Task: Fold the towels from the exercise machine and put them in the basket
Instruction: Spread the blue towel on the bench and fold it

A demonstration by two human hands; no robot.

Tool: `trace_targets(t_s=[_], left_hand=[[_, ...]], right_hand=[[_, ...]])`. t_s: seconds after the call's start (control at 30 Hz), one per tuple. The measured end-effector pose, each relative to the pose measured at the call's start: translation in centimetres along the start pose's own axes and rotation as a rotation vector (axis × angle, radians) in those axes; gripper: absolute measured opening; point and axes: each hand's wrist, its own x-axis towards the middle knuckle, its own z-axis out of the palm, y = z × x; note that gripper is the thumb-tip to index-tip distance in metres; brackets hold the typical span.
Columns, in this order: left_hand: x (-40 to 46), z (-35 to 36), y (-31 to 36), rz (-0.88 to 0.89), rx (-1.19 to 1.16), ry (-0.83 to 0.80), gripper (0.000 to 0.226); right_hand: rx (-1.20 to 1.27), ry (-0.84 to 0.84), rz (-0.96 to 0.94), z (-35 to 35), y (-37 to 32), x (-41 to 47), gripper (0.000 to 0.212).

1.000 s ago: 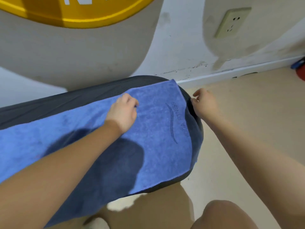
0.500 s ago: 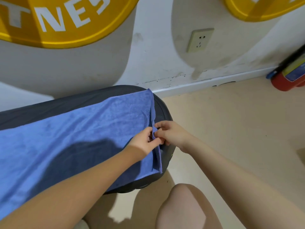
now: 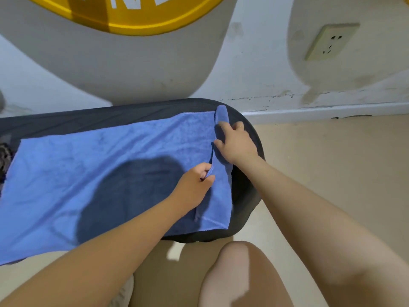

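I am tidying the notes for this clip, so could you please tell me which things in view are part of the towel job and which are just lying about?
Part of the job:
- blue towel, spread on the dark padded bench, its right end rolled over
- left hand, pinching the rolled edge
- right hand, gripping the roll

Just there:
- wall socket
- yellow sign
- skirting board

Scuffed white wall (image 3: pixel 254 69), cream wall socket (image 3: pixel 331 41) at its upper right, yellow lettered sign (image 3: pixel 132 16) at its upper left, white skirting board (image 3: pixel 332 110) below the socket, beige floor (image 3: pixel 332 173) beneath
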Motion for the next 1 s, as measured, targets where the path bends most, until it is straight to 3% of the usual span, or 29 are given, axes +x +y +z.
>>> trace_targets(t_s=[0.07, 0.13, 0.23, 0.3, 0.6, 0.77, 0.87, 0.93, 1.0], left_hand=[[-0.4, -0.3, -0.6, -0.006, 0.022, -0.004, 0.015], [-0.8, -0.5, -1.2, -0.039, 0.02, -0.02, 0.016], [-0.9, -0.5, -2.0, -0.07, 0.042, -0.041, 0.015], [-0.9, -0.4, -2.3, -0.081, 0.069, -0.042, 0.028], [-1.2, -1.1, -2.7, -0.108, 0.037, -0.059, 0.024], [-1.1, -1.2, -2.5, -0.128, 0.005, -0.061, 0.019], [-1.2, -1.1, -2.3, -0.138, -0.014, -0.047, 0.026], [-1.4, -0.9, -2.1, -0.137, -0.029, -0.026, 0.027], [-2.0, -0.6, -2.0, -0.108, -0.042, 0.008, 0.03]], right_hand=[[-0.251, -0.015, -0.165, 0.3, -0.6, 0.8, 0.037], [-0.354, 0.001, -0.211, 0.2, -1.0, 1.7, 0.034], [-0.342, -0.008, -0.07, 0.1, -1.7, 2.4, 0.041], [-0.341, 0.004, -0.006, 0.2, -1.7, 2.7, 0.04], [0.031, 0.176, 0.236, 0.0, 0.4, 2.3, 0.042], [-0.143, 0.191, 0.188, -0.1, 0.7, 2.1, 0.032], [0.042, 0.181, 0.288, -0.9, 0.9, 2.2, 0.025], [0.16, 0.185, 0.344, -1.4, 1.4, 2.0, 0.007], [0.366, 0.194, 0.405, -1.2, 2.3, 2.0, 0.022]])
